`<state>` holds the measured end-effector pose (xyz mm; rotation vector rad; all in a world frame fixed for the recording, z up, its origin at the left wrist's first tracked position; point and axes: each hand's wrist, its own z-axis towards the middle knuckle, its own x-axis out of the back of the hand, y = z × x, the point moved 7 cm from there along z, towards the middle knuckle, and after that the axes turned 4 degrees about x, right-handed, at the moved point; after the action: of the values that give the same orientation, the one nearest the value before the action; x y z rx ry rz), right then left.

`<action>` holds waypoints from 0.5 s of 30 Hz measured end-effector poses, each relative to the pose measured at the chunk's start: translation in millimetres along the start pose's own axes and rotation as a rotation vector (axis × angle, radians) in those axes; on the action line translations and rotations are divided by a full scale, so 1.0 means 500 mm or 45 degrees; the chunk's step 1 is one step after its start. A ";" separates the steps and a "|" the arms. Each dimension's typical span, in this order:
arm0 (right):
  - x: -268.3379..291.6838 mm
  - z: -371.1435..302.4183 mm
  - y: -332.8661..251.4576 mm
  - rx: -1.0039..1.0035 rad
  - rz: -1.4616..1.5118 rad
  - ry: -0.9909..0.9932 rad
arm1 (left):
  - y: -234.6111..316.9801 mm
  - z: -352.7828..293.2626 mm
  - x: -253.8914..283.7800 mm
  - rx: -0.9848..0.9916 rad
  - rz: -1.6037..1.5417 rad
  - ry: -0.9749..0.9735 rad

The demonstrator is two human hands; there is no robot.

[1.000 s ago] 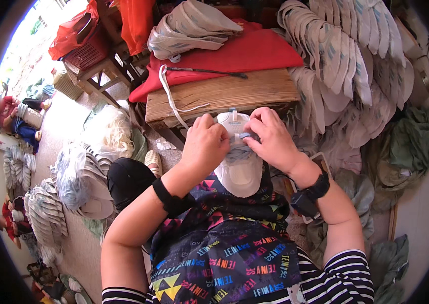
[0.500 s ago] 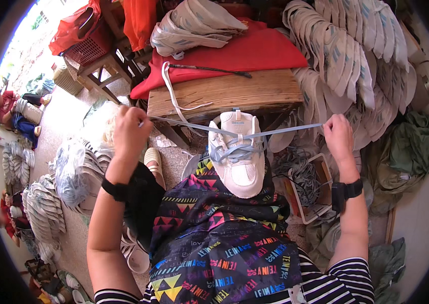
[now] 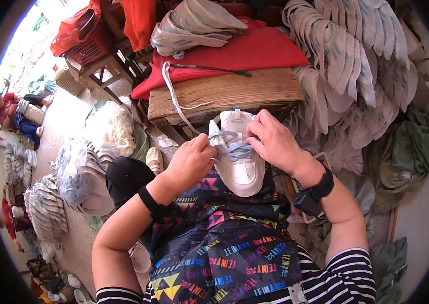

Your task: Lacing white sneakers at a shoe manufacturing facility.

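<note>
A white shoe upper (image 3: 244, 178) sits toe toward me over my lap, against the near edge of a wooden bench. Grey-blue shoelace (image 3: 237, 151) criss-crosses its front below the tongue. My left hand (image 3: 190, 162) is closed at the left eyelet edge, its fingertips pinched at the lace. On the opposite side my right hand (image 3: 275, 141) bends over the eyelets, thumb and fingers pinching the lace beside the tongue. Fingers partly hide the lace ends. A patterned dark apron (image 3: 224, 248) covers my lap.
The wooden bench (image 3: 224, 93) carries red cloth (image 3: 270, 50), stacked shoe uppers (image 3: 194, 28), a thin dark tool (image 3: 214, 69) and a white lace (image 3: 169, 83). Many uppers (image 3: 336, 61) are piled right. Bundled uppers (image 3: 46, 205) lie left on the floor; people sit at far left.
Both hands have come inward from wide apart, where they held the lace stretched out to each side. They are now close to the shoe's eyelets, and the lace is slack.
</note>
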<state>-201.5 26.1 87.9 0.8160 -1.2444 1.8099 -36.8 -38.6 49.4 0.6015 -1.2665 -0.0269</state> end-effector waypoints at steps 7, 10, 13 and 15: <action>0.059 -0.034 0.021 -0.109 -0.141 0.062 | 0.004 0.005 0.020 -0.037 -0.175 0.048; 0.107 -0.073 0.084 -0.286 -0.268 0.155 | 0.015 0.015 0.018 -0.112 -0.150 0.102; 0.152 -0.100 0.112 -0.379 -0.294 0.213 | 0.002 0.015 0.008 -0.052 -0.262 0.147; 0.158 -0.107 0.108 -0.422 -0.277 0.196 | 0.000 0.012 0.012 -0.030 -0.328 0.186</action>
<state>-291.3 83.8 112.8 0.5883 -1.2580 1.4167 -40.2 -43.3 55.9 0.7302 -1.0401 -0.2083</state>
